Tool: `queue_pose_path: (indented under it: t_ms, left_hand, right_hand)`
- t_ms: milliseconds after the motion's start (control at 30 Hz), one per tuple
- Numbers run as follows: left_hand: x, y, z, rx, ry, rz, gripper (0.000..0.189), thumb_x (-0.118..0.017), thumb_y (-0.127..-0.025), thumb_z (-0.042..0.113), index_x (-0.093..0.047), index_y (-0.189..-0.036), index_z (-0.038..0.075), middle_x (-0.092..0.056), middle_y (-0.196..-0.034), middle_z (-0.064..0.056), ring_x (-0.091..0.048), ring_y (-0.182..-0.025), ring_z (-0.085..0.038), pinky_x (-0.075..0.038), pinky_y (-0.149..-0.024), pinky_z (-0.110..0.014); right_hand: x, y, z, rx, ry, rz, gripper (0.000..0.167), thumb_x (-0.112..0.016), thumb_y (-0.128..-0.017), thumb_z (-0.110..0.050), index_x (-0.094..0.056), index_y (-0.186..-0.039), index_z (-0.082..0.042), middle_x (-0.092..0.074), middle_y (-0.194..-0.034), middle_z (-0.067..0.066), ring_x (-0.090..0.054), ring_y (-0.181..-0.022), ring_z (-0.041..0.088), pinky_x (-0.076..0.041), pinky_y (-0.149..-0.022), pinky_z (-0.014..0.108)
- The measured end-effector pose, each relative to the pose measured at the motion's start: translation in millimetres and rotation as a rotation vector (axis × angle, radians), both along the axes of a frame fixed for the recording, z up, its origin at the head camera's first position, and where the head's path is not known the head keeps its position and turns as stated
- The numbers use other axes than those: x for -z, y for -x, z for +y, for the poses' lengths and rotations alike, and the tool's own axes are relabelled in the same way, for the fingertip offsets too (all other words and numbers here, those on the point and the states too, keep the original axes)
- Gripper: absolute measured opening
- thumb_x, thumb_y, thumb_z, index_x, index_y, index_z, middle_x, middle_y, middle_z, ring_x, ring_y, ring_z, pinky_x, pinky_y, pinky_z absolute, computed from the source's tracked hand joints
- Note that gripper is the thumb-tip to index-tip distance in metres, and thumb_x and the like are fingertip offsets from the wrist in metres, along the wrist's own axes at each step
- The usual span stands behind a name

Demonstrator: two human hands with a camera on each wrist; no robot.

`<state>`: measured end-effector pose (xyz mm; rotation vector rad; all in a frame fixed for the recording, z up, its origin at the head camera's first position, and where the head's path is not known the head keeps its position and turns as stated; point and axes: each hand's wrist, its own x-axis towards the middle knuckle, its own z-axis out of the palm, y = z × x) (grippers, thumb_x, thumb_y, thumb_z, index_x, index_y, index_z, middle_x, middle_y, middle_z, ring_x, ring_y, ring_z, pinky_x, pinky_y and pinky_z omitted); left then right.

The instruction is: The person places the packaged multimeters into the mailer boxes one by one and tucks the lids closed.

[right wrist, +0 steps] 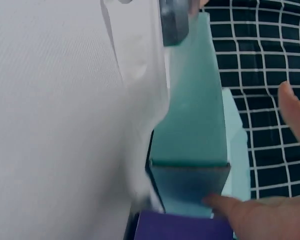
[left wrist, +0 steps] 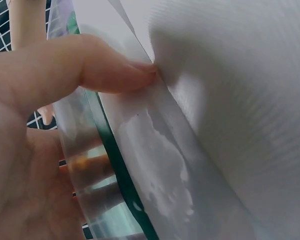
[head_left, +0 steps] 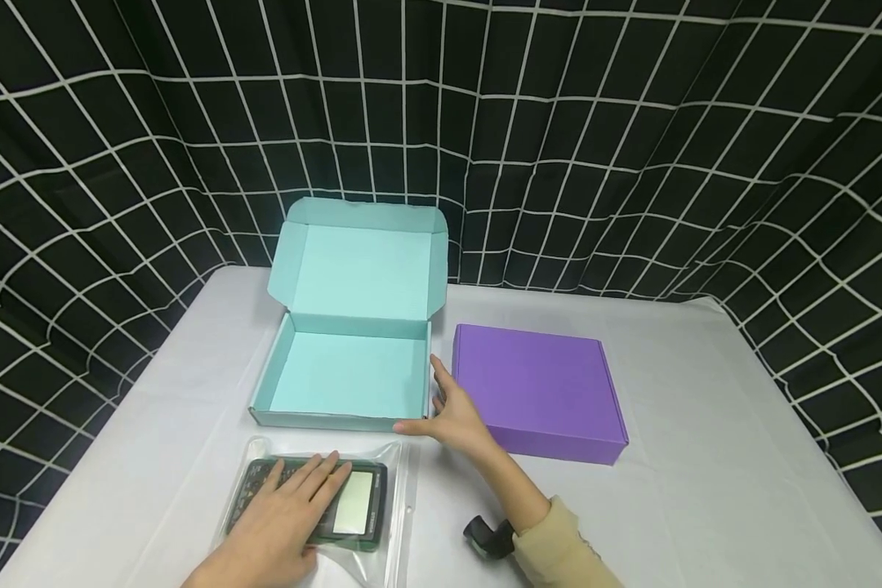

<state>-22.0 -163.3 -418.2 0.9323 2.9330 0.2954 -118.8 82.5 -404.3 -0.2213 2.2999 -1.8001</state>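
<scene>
Teal box (head_left: 323, 421): lid raised, standing left of purple box (head_left: 536, 388), beyond bagged device (head_left: 328, 523) | purple box: closed | bagged device: flat, pale screen (head_left: 354, 505) toward right | right hand (head_left: 457, 418): thumb and fingers apart at teal box's near right corner, grip cannot be told | left hand (head_left: 282, 514): fingers extended, resting across bagged device

Purple mailer box (head_left: 532, 384) lies flat, lid closed. White tablecloth (head_left: 706, 457) spreads under it and past its right side. Black curtain with white grid lines (head_left: 581, 135) hangs behind purple box.
</scene>
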Motion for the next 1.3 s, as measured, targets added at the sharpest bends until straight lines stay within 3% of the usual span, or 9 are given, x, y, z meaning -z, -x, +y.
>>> queue_pose_path:
  t_ms: [200, 367, 567, 867, 1133, 1300]
  left_hand:
    - [0.4, 1.0, -0.5, 0.007, 0.005, -0.002, 0.089, -0.082, -0.059, 0.012, -0.047, -0.140, -0.001, -0.049, -0.142, -0.020, -0.049, -0.127, -0.040, -0.037, -0.093, -0.072]
    - [0.6, 1.2, -1.1, 0.013, 0.021, -0.014, 0.091, -0.085, -0.059, 0.015, -0.047, -0.140, -0.001, -0.049, -0.142, -0.019, -0.049, -0.126, -0.040, -0.038, -0.093, -0.072]
    - [1.1, 1.7, -1.2, 0.014, 0.022, -0.013, 0.091, -0.085, -0.058, 0.016, -0.047, -0.140, -0.001, -0.050, -0.141, -0.019, -0.050, -0.125, -0.039, -0.039, -0.092, -0.072]
    - [-0.6, 4.6, -2.0, 0.030, 0.005, 0.005, 0.089, -0.088, -0.057, 0.014, -0.050, -0.136, 0.000, -0.053, -0.136, -0.018, -0.053, -0.121, -0.038, -0.041, -0.091, -0.070]
    - [-2.1, 12.9, -3.5, 0.076, -0.010, 0.087, 0.085, -0.083, -0.049, 0.012, -0.055, -0.129, 0.002, -0.061, -0.122, -0.012, -0.058, -0.109, -0.031, -0.048, -0.094, -0.052]
    - [-1.7, 16.1, -3.0, 0.084, 0.007, 0.108, 0.086, -0.083, -0.046, 0.014, -0.056, -0.127, 0.002, -0.060, -0.116, -0.007, -0.057, -0.100, -0.024, -0.049, -0.093, -0.046]
  right_hand:
    - [5.6, 0.3, -17.2, 0.115, -0.153, 0.022, 0.120, -0.091, -0.063, -0.011, -0.012, -0.153, 0.004, -0.020, -0.156, 0.027, -0.024, -0.140, 0.046, -0.027, -0.111, 0.058]
    - [10.6, -0.7, -29.5, 0.207, -0.148, -0.012, 0.124, -0.092, -0.062, -0.012, -0.009, -0.154, 0.003, -0.017, -0.157, 0.025, -0.020, -0.142, 0.044, -0.021, -0.114, 0.056]
    - [18.4, 0.0, -37.3, 0.257, -0.136, -0.009, 0.123, -0.091, -0.061, -0.008, -0.010, -0.153, 0.005, -0.025, -0.153, 0.029, -0.028, -0.138, 0.047, -0.025, -0.112, 0.057]
    - [26.1, -2.9, -37.8, 0.281, -0.046, -0.017, 0.119, -0.089, -0.064, -0.005, -0.011, -0.154, 0.000, -0.026, -0.153, 0.029, -0.029, -0.137, 0.048, -0.024, -0.112, 0.059]
    - [30.5, -5.5, -39.8, 0.234, 0.171, -0.052, 0.115, -0.084, -0.065, 0.006, -0.011, -0.154, 0.002, -0.018, -0.156, 0.027, -0.021, -0.142, 0.042, -0.026, -0.113, 0.046]
    - [28.7, -4.6, -40.5, 0.227, 0.176, -0.066, 0.115, -0.083, -0.066, 0.008, -0.011, -0.155, -0.002, -0.018, -0.157, 0.026, -0.022, -0.142, 0.043, -0.028, -0.113, 0.046]
